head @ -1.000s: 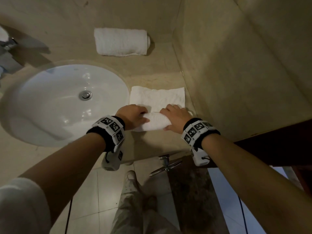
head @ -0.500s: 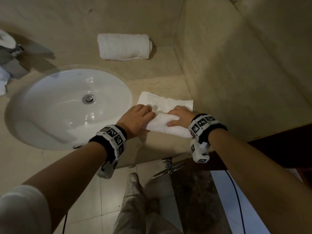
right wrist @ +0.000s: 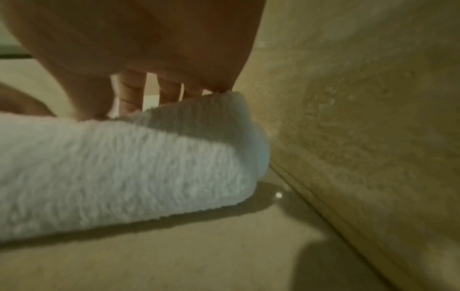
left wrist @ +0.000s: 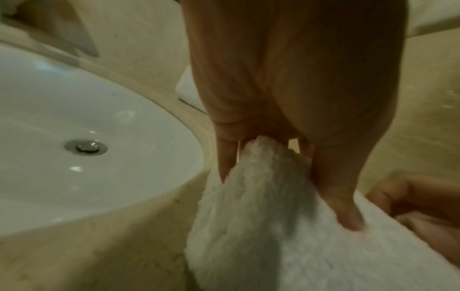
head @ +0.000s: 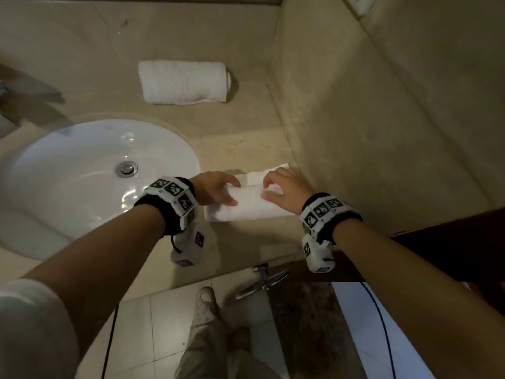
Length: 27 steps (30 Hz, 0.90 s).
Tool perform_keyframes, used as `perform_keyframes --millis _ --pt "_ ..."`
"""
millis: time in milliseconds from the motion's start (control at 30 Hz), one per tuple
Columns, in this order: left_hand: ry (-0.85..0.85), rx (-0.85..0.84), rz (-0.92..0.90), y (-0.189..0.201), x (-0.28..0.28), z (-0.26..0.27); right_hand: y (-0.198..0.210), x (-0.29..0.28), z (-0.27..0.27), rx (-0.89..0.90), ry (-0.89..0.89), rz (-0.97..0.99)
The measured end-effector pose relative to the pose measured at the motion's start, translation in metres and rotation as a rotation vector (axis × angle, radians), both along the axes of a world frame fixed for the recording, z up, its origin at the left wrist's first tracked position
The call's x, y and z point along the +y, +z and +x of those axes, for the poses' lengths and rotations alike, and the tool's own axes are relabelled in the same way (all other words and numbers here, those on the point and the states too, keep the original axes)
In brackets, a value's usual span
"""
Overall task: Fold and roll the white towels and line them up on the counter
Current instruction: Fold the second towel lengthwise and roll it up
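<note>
A white towel lies on the beige counter between the sink and the side wall, rolled up most of its length, with a short flat strip still showing beyond the roll. My left hand grips the roll's left end, fingers over the top and thumb on the near side. My right hand curls over the roll's right part, next to the wall. A finished rolled towel lies at the back of the counter.
A white oval sink with a metal drain takes up the counter's left side. The beige side wall runs close along the right. Below the counter edge are floor tiles, my legs and a metal fitting.
Both hands have rolled the towel farther away from me. The roll has grown thicker and the flat part beyond it has shrunk to a narrow strip.
</note>
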<state>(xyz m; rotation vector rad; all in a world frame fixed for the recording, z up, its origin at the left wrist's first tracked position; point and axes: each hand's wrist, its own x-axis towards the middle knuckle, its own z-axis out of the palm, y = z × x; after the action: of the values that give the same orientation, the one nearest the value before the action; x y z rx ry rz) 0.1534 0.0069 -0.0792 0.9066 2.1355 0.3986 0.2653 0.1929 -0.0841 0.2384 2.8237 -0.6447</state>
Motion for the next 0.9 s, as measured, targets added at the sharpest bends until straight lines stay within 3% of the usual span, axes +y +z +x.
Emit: perform_keyframes --millis 100,200,333,433,567,700,800,900 --pt "0.141 -0.072 0.126 -0.006 0.0 -0.009 0.001 -0.001 0.0 -0.112 0.1 0.139" --pt "0.329 0.149 0.214 -0.012 0.004 -0.017 -0.001 0.001 -0.008 -0.149 0.144 0.337" --pt "0.122 0.391 0.196 -0.011 0.01 -0.012 -0.004 0.002 -0.019 -0.22 0.126 0.336" --pt "0.03 0.555 0.216 -0.009 0.006 -0.001 0.001 0.007 -0.034 -0.274 0.214 0.395" --pt "-0.108 0.619 0.051 -0.015 -0.003 0.011 0.011 0.013 -0.052 -0.229 0.196 0.299" --pt "-0.105 0.648 -0.042 -0.024 0.002 0.0 0.005 0.01 -0.043 0.005 0.231 0.385" --pt "-0.06 0.642 -0.081 -0.026 0.009 -0.006 -0.006 0.006 -0.03 -0.061 0.199 0.402" --pt "-0.121 0.61 -0.092 -0.027 0.009 -0.016 -0.016 0.007 -0.035 -0.158 0.17 0.449"
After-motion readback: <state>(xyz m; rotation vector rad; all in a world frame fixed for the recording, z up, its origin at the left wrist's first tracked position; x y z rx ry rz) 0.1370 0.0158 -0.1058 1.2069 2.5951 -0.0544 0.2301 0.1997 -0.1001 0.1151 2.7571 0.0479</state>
